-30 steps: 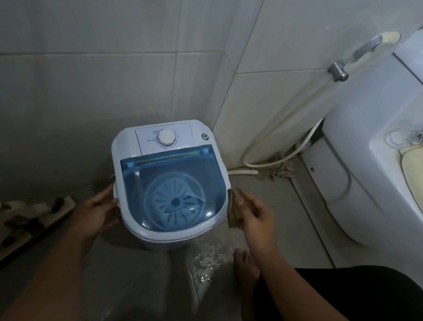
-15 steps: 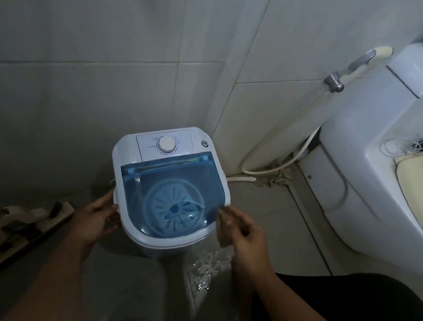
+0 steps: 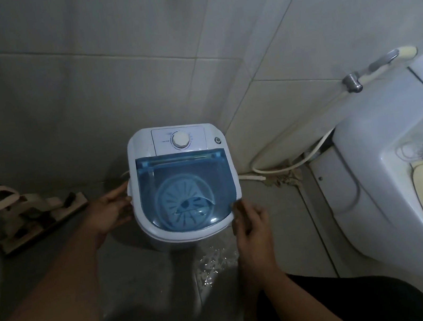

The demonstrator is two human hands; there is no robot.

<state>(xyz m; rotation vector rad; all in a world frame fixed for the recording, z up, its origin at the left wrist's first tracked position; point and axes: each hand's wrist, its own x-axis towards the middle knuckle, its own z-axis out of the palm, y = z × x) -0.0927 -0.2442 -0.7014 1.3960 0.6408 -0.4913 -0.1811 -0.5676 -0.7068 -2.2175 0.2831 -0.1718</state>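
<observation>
Right hand (image 3: 249,224) slid forward along the mini washer (image 3: 144,149) to the front-right corner of the blue lid (image 3: 188,181), fingers loosely bent, gripping nothing. Left hand (image 3: 112,210) stays flat on its left side. Washer sits on the floor (image 3: 147,283) by the tiled wall (image 3: 82,98); lid-lift likely next.

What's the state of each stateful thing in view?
washer, upright
lid, shut
left hand, rests on washer's left side
right hand, by front right rim, holds nothing
sprayer, hung on wall
floor, wet before washer
</observation>
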